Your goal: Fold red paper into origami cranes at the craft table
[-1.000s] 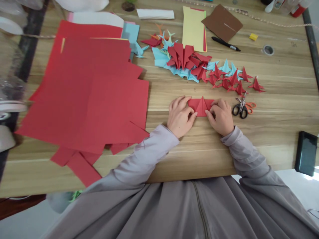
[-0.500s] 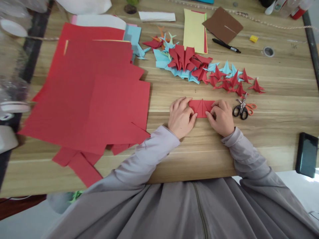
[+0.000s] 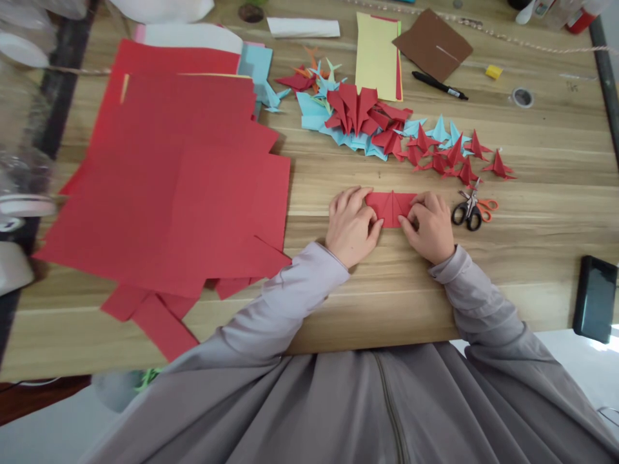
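A small red folded paper (image 3: 393, 210) lies flat on the wooden table, with creases meeting at a point on its top edge. My left hand (image 3: 352, 227) grips its left end, thumb on the lower edge and fingers at the upper corner. At the other end, my right hand (image 3: 429, 227) pinches the paper with thumb and curled fingers. Scissors (image 3: 470, 209) with black handles rest right of my right hand, beside an orange-handled pair (image 3: 487, 206). Above the hands are folded red paper pieces (image 3: 358, 109) and several small red and blue paper figures (image 3: 453, 152).
Large red paper sheets (image 3: 193, 193) cover the table's left side, with red strips (image 3: 164, 327) below them. Toward the back are yellow paper (image 3: 378, 58), brown paper (image 3: 431, 45) and a black pen (image 3: 439, 85). A black phone-like device (image 3: 596, 299) lies at the right edge.
Both hands keep their hold on the red paper with hardly any movement. The whole view has shifted very slightly.
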Demonstrator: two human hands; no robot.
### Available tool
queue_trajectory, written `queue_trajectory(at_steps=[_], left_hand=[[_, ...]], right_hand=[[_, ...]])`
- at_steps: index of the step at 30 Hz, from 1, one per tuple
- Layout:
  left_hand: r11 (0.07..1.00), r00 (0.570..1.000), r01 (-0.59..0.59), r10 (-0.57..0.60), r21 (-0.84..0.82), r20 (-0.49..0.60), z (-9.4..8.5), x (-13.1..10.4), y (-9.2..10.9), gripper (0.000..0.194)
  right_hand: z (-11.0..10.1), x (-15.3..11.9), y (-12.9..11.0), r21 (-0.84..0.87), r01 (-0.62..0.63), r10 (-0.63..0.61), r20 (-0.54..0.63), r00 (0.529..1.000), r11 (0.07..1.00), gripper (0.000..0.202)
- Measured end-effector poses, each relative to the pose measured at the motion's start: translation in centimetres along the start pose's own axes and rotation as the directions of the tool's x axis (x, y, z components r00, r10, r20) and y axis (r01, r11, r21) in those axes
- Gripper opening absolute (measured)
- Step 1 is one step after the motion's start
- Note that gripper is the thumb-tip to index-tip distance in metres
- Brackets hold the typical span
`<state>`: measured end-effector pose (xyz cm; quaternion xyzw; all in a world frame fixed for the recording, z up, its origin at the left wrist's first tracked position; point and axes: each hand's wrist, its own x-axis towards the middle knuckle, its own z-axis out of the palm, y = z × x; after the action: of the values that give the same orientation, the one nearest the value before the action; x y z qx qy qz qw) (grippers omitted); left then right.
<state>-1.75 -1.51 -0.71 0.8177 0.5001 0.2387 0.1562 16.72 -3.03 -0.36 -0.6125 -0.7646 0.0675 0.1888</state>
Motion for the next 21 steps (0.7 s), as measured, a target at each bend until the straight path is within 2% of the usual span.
queue_trajectory(at_steps=[4, 9, 14, 17, 21], left_hand=[[0.999, 1.000, -0.006, 0.005, 0.044, 0.023, -0.23, -0.02, 0.29, 0.012], [0.997, 0.998, -0.011, 0.007, 0.071, 0.058, -0.27, -0.05, 0.33, 0.028], [0.996, 0.997, -0.040, 0.034, 0.079, 0.072, -0.01, -0.19, 0.15, 0.029], [0.994, 0.996, -0.045, 0.037, 0.103, 0.078, 0.02, -0.28, 0.24, 0.030], [0.991, 0.994, -0.069, 0.059, 0.112, 0.094, -0.13, -0.26, 0.40, 0.032]], right_hand=[[-0.15, 0.00, -0.14, -0.044, -0.004, 0.006, 0.031, 1.000, 0.999, 0.021], [-0.11, -0.04, -0.07, -0.075, 0.005, -0.003, 0.031, 1.000, 0.997, 0.021], [-0.29, -0.10, -0.17, -0.147, 0.044, -0.043, 0.013, 0.999, 0.988, 0.022], [-0.38, -0.13, -0.28, -0.193, 0.101, -0.105, -0.011, 0.994, 0.976, 0.022], [0.00, -0.13, -0.08, -0.179, 0.242, -0.251, -0.032, 0.967, 0.954, 0.021]])
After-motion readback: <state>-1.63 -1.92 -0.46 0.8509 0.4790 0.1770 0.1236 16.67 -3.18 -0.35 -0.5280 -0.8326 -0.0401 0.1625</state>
